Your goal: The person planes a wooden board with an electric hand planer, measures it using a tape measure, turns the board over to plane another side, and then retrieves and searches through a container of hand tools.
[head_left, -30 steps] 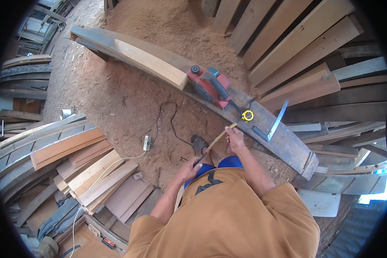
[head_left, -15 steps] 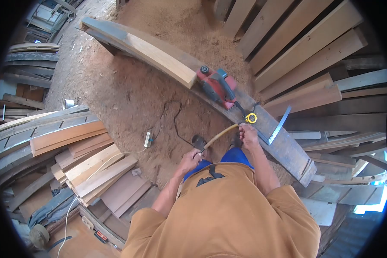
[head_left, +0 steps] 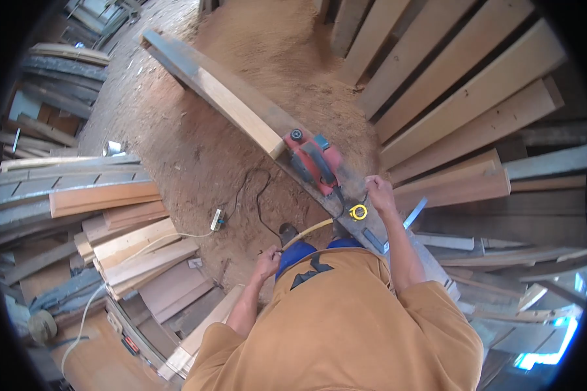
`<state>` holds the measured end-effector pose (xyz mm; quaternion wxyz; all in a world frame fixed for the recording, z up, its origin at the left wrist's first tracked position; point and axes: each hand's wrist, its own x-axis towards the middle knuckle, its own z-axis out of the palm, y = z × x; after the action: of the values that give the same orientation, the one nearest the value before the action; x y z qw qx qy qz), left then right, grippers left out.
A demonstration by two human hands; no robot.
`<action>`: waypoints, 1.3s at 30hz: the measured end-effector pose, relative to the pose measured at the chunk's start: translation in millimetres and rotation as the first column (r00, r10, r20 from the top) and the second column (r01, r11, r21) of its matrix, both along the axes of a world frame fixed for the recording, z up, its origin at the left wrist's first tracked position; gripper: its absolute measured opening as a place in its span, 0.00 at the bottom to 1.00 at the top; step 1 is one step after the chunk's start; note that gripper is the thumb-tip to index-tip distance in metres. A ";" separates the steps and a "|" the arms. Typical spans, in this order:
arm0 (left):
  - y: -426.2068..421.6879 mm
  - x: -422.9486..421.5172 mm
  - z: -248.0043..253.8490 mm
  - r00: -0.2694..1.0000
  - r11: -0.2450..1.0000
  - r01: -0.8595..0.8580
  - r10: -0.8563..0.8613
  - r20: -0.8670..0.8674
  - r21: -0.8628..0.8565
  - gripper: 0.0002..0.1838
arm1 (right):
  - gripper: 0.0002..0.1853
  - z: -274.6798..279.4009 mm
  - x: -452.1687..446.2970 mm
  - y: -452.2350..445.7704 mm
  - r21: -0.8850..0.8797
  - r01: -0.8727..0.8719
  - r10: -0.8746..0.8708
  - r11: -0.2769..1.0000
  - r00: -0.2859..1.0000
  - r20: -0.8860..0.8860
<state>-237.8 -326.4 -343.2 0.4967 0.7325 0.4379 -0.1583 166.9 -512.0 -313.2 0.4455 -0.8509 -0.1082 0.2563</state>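
Observation:
My left hand (head_left: 266,263) is closed round the lower end of a curved tan-yellow strip (head_left: 310,230). The strip arcs up towards a round yellow tape measure (head_left: 358,212) on the long plank (head_left: 352,184); I cannot tell whether they are joined. My right hand (head_left: 379,193) is over the plank beside the tape measure, fingers pinched on something thin and dark that I cannot make out. A red electric planer (head_left: 316,163) rests on the plank, against the end of a pale timber (head_left: 241,112). Part of a metal square (head_left: 415,213) shows behind my right forearm.
A black cord (head_left: 259,205) trails over the dirt floor from a white power strip (head_left: 216,219). Stacked boards (head_left: 140,251) lie on the left. Several long planks (head_left: 463,120) lean on the right. Sawdust (head_left: 274,58) covers the ground beyond the plank.
My right hand has left the strip's upper end and moved up over the plank, past the tape measure. My left hand has shifted down and left with the strip. The view has turned slightly.

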 end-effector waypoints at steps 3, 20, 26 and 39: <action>-14.7 3.1 5.6 0.998 0.997 -0.067 0.068 -0.002 0.036 0.13 | 0.19 15.5 27.1 32.6 -0.031 -0.163 0.165 0.986 0.984 0.073; -77.1 19.5 49.6 0.939 0.936 -0.331 0.340 -0.056 0.121 0.13 | 0.36 -13.1 17.1 178.2 -0.040 -0.608 0.606 0.793 0.779 0.162; -75.1 9.2 17.3 0.925 0.925 -0.376 0.373 0.067 0.043 0.12 | 0.19 4.4 15.7 185.7 0.190 -0.522 0.555 0.831 0.766 -0.324; -46.8 34.7 35.6 0.824 0.843 -0.479 0.528 0.205 -0.245 0.11 | 0.21 128.1 16.8 217.9 0.286 -0.541 0.587 0.791 0.804 -0.100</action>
<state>-203.1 -373.2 -307.6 0.6396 0.5558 0.5296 0.0388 183.7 -294.1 -185.1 0.4573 -0.6906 -0.3471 0.4399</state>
